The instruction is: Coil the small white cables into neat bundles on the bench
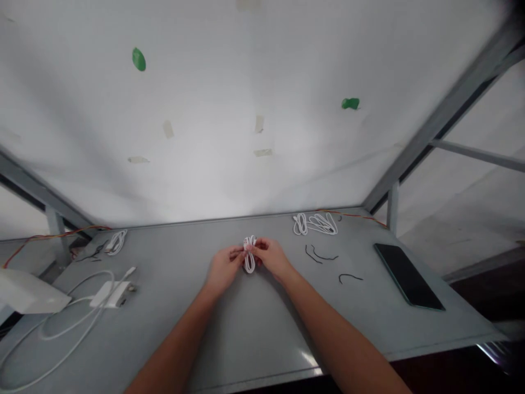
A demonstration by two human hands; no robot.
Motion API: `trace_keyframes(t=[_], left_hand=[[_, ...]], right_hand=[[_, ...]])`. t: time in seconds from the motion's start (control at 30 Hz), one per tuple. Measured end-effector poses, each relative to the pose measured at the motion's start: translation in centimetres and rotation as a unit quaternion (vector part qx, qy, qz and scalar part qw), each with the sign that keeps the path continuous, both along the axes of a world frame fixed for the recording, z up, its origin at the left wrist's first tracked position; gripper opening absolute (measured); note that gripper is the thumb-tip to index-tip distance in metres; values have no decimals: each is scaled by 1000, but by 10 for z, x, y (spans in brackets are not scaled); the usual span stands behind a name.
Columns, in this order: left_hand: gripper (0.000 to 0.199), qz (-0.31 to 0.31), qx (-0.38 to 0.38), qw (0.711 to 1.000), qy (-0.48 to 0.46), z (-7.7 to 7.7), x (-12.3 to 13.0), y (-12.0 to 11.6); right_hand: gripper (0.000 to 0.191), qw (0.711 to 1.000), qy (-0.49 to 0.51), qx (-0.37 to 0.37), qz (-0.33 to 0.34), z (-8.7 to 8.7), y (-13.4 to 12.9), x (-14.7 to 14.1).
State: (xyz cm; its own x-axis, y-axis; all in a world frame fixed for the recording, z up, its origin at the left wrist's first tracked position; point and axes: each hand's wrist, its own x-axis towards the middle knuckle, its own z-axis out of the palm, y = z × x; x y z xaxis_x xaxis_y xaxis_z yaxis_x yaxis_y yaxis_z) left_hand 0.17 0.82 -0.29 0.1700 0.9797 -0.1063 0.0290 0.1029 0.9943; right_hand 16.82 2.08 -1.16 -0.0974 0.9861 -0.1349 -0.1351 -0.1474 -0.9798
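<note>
Your left hand [225, 267] and right hand [274, 258] pinched a smooth, oblong-looped white cable [250, 264]; at its three o'clock lay thin, curved black ties [324, 258].

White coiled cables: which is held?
The looped white cable between the left hand and right hand; the white back-left coil and white back-right coils lie untouched.
</note>
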Motion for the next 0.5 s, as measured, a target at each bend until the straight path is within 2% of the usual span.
trace_keyframes(t=[0.1, 0.17, 0.27, 0.4, 0.5], left_hand=[[32, -16, -7, 999, 32, 1, 0, -2], [26, -16, 21, 997, 68, 2, 1, -4], [12, 4, 79, 993, 85, 5, 4, -7], [15, 45, 106, 991, 72, 7, 7, -11], [9, 39, 120, 987, 97, 8, 7, -12]], right_hand=[[44, 1000, -9, -4, 16, 1, 0, 1], [40, 1000, -18, -3, 23, 1, -1, 0], [32, 999, -26, -1, 31, 2, -1, -1], [26, 999, -16, -17, 44, 7, -4, -2], [30, 998, 10, -21, 67, 10, -6, -1]])
